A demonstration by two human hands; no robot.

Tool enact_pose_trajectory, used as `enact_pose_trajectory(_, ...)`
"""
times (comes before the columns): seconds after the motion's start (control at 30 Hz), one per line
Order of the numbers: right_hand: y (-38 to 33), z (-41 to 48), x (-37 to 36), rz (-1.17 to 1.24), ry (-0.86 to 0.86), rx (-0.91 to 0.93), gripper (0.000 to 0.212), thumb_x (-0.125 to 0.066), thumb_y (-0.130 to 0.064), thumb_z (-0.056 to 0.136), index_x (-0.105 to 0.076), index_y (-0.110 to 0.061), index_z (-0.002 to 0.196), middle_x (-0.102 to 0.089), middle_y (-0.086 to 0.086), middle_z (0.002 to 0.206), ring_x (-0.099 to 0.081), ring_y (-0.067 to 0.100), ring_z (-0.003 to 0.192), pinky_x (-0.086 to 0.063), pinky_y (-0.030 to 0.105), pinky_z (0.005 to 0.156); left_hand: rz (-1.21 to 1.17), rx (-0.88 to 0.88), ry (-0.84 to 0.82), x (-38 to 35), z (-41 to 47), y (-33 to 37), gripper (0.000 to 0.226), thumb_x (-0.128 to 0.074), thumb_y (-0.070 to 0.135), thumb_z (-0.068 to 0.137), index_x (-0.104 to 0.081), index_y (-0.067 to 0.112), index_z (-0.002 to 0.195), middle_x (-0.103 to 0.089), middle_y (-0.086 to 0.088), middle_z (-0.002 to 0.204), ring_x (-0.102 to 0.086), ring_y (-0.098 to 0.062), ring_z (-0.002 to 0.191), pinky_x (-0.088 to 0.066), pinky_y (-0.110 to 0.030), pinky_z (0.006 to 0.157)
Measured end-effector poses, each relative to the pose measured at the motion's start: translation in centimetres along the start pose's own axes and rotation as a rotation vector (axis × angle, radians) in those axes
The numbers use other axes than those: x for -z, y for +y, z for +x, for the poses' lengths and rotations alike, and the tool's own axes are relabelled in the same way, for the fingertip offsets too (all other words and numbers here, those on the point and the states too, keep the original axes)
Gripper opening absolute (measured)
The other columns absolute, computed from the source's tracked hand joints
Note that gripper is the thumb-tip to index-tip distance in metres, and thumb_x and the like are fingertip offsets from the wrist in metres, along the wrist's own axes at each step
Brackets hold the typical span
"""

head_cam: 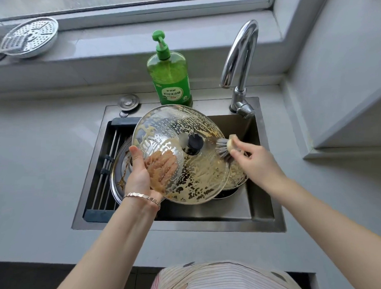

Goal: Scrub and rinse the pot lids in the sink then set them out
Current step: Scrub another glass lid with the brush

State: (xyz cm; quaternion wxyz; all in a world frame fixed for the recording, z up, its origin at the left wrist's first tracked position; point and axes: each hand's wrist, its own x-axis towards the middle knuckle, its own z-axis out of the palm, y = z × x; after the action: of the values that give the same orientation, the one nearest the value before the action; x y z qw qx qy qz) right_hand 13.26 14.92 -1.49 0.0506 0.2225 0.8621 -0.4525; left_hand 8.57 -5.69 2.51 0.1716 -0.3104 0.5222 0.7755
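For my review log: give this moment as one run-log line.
stage: scrubbing | left hand: grips soapy glass lid tilted over sink | right hand: holds brush, bristles on lid | rinse: not yet

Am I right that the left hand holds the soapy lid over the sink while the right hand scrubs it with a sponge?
Not quite: the head view shows the right hand scrubbing with a brush, not a sponge. The left hand does hold the soapy lid over the sink.

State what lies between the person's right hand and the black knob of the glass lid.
The head view shows a brush: the right hand grips it, and its grey bristles touch the glass lid beside the knob.
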Motion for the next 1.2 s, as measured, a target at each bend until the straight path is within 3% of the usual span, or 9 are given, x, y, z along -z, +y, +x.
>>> enact_pose_trajectory(0.1,-1.1,-1.9,-1.4,-0.018,-0.139,0.141,0.038,-0.050,-0.048,0.091,-0.046,-0.048,0.129,-0.070,-0.009,0.091,-0.053,0.002,0.055,-0.050,0.027,0.066,0.015,0.005,-0.003,0.2,-0.1,-0.2,0.051,-0.035,0.060,0.089,-0.059,0.014,0.084,-0.070,-0.010,0.078,-0.063,-0.033,0.093,-0.041,-0.056,0.099)
enact_pose_trajectory(0.17,-0.9,-2.2,-1.6,-0.040,-0.157,0.172,0.039,-0.052,-0.047,0.090,-0.044,-0.053,0.127,-0.068,-0.009,0.111,-0.066,0.014,0.080,-0.054,0.032,0.077,0.004,0.008,-0.010,0.4,-0.1,-0.3,0.051,-0.034,0.059,0.089,-0.058,0.015,0.084,-0.069,-0.011,0.083,-0.061,-0.034,0.098,-0.039,-0.056,0.101)
enact_pose_trajectory(0.3,0.1,0.1,0.2,-0.113,-0.020,0.000,0.042,-0.044,-0.052,0.091,-0.043,-0.046,0.132,-0.065,-0.001,0.119,-0.059,0.021,0.107,-0.045,0.030,0.083,0.005,0.012,-0.041,0.4,-0.3,-0.6,0.052,-0.035,0.059,0.089,-0.057,0.012,0.087,-0.066,-0.014,0.095,-0.059,-0.036,0.107,-0.039,-0.055,0.101)
enact_pose_trajectory(0.43,-1.3,-2.2,-0.9,-0.172,-0.145,0.189,0.040,-0.049,-0.043,0.093,-0.041,-0.050,0.132,-0.065,-0.007,0.120,-0.063,0.020,0.103,-0.052,0.033,0.081,0.017,0.015,-0.029,0.6,-0.1,-0.6,0.052,-0.036,0.059,0.089,-0.058,0.012,0.086,-0.067,-0.013,0.091,-0.060,-0.036,0.106,-0.040,-0.055,0.101)
enact_pose_trajectory(0.57,-0.4,0.4,0.4,-0.159,-0.054,0.063,0.041,-0.043,-0.048,0.094,-0.040,-0.046,0.135,-0.059,-0.005,0.130,-0.055,0.018,0.117,-0.046,0.031,0.084,0.088,0.029,-0.059,0.8,-0.2,-0.8,0.056,-0.036,0.061,0.087,-0.060,0.010,0.088,-0.067,-0.016,0.098,-0.061,-0.035,0.106,-0.041,-0.053,0.101)
enact_pose_trajectory(0.7,-1.2,-0.8,-0.3,-0.145,-0.149,0.207,0.041,-0.050,-0.042,0.093,-0.042,-0.047,0.132,-0.064,-0.004,0.121,-0.063,0.015,0.101,-0.051,0.033,0.087,0.104,0.027,-0.034,1.2,-0.1,-0.6,0.059,-0.040,0.063,0.082,-0.062,0.008,0.093,-0.067,-0.021,0.107,-0.063,-0.035,0.102,-0.043,-0.053,0.099)
enact_pose_trajectory(0.83,-0.7,1.6,1.3,-0.169,-0.043,0.066,0.041,-0.046,-0.048,0.093,-0.042,-0.046,0.133,-0.059,-0.006,0.129,-0.057,0.017,0.108,-0.045,0.033,0.089,0.161,-0.001,-0.045,1.3,-0.4,-0.6,0.062,-0.040,0.064,0.077,-0.063,0.009,0.094,-0.068,-0.020,0.102,-0.065,-0.034,0.097,-0.048,-0.050,0.091)
enact_pose_trajectory(1.0,-2.0,-0.4,0.3,-0.161,-0.172,0.263,0.041,-0.051,-0.040,0.092,-0.043,-0.047,0.132,-0.058,-0.011,0.128,-0.062,0.015,0.107,-0.050,0.036,0.093,0.251,-0.040,-0.002,1.6,-0.3,-0.2,0.075,-0.050,0.071,0.060,-0.063,0.010,0.102,-0.069,-0.020,0.104,-0.066,-0.036,0.096,-0.049,-0.057,0.087)
enact_pose_trajectory(1.2,-2.7,1.0,1.1,-0.163,-0.107,0.234,0.043,-0.051,-0.037,0.093,-0.041,-0.044,0.134,-0.051,-0.020,0.132,-0.060,0.009,0.111,-0.047,0.029,0.096,0.320,-0.051,-0.017,1.6,0.5,-0.3,0.087,-0.057,0.077,0.046,-0.066,0.007,0.097,-0.069,-0.021,0.100,-0.067,-0.038,0.093,-0.048,-0.059,0.088)
